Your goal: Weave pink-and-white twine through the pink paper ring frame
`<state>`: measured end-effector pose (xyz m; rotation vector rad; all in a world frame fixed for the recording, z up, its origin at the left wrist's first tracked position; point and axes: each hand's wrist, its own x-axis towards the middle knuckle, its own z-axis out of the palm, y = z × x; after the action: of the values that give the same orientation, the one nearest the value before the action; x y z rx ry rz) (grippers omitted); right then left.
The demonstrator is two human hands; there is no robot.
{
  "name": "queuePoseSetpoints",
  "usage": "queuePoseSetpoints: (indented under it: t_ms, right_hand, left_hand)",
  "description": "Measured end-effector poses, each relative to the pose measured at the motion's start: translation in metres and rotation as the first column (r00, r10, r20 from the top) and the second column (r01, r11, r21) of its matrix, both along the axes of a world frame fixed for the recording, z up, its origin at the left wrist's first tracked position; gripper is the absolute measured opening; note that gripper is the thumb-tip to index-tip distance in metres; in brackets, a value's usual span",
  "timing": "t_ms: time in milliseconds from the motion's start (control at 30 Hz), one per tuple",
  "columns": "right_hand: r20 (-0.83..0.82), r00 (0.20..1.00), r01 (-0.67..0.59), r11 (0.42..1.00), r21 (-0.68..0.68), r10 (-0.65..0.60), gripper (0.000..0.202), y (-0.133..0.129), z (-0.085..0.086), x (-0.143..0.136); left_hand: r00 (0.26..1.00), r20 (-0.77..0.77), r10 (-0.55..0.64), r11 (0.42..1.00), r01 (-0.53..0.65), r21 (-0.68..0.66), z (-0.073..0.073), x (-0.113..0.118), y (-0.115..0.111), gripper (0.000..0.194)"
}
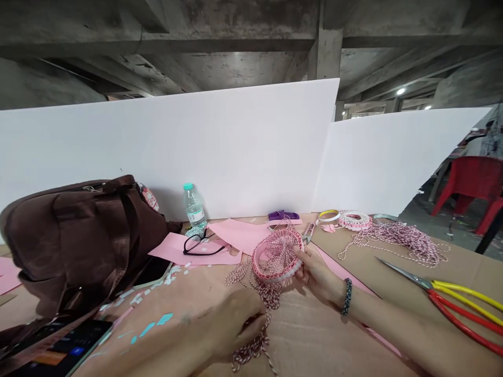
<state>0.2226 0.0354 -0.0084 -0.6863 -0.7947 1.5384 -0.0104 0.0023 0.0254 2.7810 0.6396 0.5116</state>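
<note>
My right hand [314, 269] grips the right side of a round ring [277, 275] wrapped in red-and-white cord, thumb over its rim. A net of the same cord fills the ring, which is tilted toward me. Loose twisted cord [271, 296] hangs below and left of it, down to the table. Lower and to the left, my left hand [245, 317] is closed, slightly blurred, its fingers curled at the cord; the fingertips are mostly hidden. Small snips [309, 233] lie just behind the ring.
Large scissors [428, 283] with red and yellow handles lie right, near a cord heap [408, 243] and a wrapped ring [354, 220]. Pink sheets [239, 235], glasses [204, 251], a bottle [194, 207], a brown bag [78, 241] and a phone [74, 345] occupy the left. White boards [236, 152] stand behind.
</note>
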Motion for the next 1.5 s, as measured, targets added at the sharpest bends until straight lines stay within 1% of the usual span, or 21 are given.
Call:
queuePoseSetpoints:
  t_ms: [67,133,233,300,367,433,467,533,567,600,633,667,767,833,933,1000,1100,1200,1333,1400,1500]
  right_hand:
    - [0.032,0.999,0.017,1.000,-0.014,-0.017,0.038,0.000,0.000,0.000]
    - [0.084,0.996,0.028,0.999,-0.037,-0.025,0.040,0.000,0.000,0.000]
    - [0.219,0.975,0.048,0.995,-0.086,-0.028,0.038,-0.002,0.004,0.000]
    - [0.351,0.936,0.065,0.990,-0.122,-0.018,0.034,-0.004,0.008,0.000]
    - [0.505,0.863,0.091,0.986,-0.137,-0.010,0.032,-0.006,0.013,0.002]
    - [0.685,0.723,0.151,0.988,-0.025,-0.092,0.035,-0.007,0.018,0.007]
    - [0.775,0.603,0.182,0.979,0.095,-0.187,0.038,-0.007,0.020,0.011]
    - [0.857,0.281,0.179,0.901,0.395,-0.432,0.042,-0.007,0.022,0.019]
    - [0.838,0.127,0.115,0.847,0.518,-0.530,0.045,-0.007,0.021,0.023]
    - [0.795,0.012,0.025,0.795,0.607,-0.607,0.047,-0.008,0.020,0.026]
    - [0.742,-0.059,-0.079,0.744,0.664,-0.668,0.046,-0.009,0.019,0.028]
    - [0.697,-0.089,-0.201,0.698,0.688,-0.712,0.044,-0.010,0.017,0.029]
    - [0.610,-0.121,-0.502,0.578,0.643,-0.783,0.029,-0.014,0.011,0.024]
    - [0.595,-0.172,-0.567,0.572,0.593,-0.785,0.024,-0.017,0.009,0.018]
    - [0.619,-0.221,-0.577,0.612,0.540,-0.754,0.018,-0.017,0.008,0.014]
    - [0.607,-0.221,-0.581,0.603,0.547,-0.763,0.016,-0.015,0.007,0.016]
    - [0.553,-0.187,-0.518,0.560,0.647,-0.812,0.018,-0.012,0.003,0.022]
    - [0.486,-0.166,-0.457,0.504,0.733,-0.858,0.020,-0.011,0.002,0.025]
    - [0.357,-0.190,-0.478,0.404,0.780,-0.915,0.020,-0.012,0.003,0.023]
    - [0.323,-0.208,-0.486,0.384,0.785,-0.923,0.020,-0.014,0.004,0.022]
    - [0.290,-0.240,-0.503,0.375,0.779,-0.926,0.020,-0.016,0.005,0.021]
  left_hand:
    - [0.999,-0.012,0.038,0.996,-0.039,-0.080,0.000,0.003,0.001,0.020]
    - [0.989,0.000,0.146,0.974,-0.143,-0.175,-0.002,0.007,0.004,0.018]
    - [0.932,0.058,0.359,0.886,-0.320,-0.336,-0.005,0.013,0.011,0.018]
    - [0.884,0.113,0.454,0.833,-0.377,-0.406,-0.007,0.015,0.016,0.017]
    - [0.860,0.140,0.491,0.814,-0.395,-0.427,-0.007,0.016,0.020,0.014]
    - [0.857,0.143,0.495,0.808,-0.394,-0.438,-0.008,0.015,0.023,0.011]
    - [0.854,0.148,0.498,0.802,-0.389,-0.453,-0.009,0.015,0.025,0.010]
    - [0.840,0.181,0.511,0.784,-0.369,-0.499,-0.013,0.014,0.029,0.009]
    - [0.829,0.206,0.520,0.772,-0.353,-0.529,-0.015,0.013,0.031,0.009]
    - [0.817,0.232,0.528,0.761,-0.333,-0.557,-0.018,0.013,0.033,0.009]
    - [0.807,0.258,0.532,0.752,-0.310,-0.582,-0.020,0.012,0.034,0.008]
    - [0.797,0.282,0.534,0.746,-0.287,-0.601,-0.022,0.012,0.035,0.008]
    - [0.781,0.337,0.525,0.748,-0.236,-0.620,-0.025,0.012,0.034,0.008]
    - [0.779,0.366,0.508,0.755,-0.200,-0.624,-0.025,0.011,0.031,0.009]
    - [0.769,0.410,0.491,0.761,-0.150,-0.631,-0.024,0.011,0.026,0.010]
    - [0.755,0.423,0.501,0.763,-0.155,-0.627,-0.023,0.011,0.024,0.011]
    - [0.752,0.379,0.540,0.750,-0.225,-0.622,-0.020,0.012,0.024,0.011]
    - [0.788,0.274,0.551,0.735,-0.303,-0.607,-0.015,0.014,0.025,0.016]
    - [0.844,0.245,0.477,0.780,-0.278,-0.561,-0.009,0.016,0.025,0.015]
    - [0.845,0.265,0.464,0.797,-0.268,-0.541,-0.008,0.016,0.024,0.021]
    - [0.828,0.261,0.497,0.792,-0.310,-0.527,-0.008,0.016,0.023,0.019]
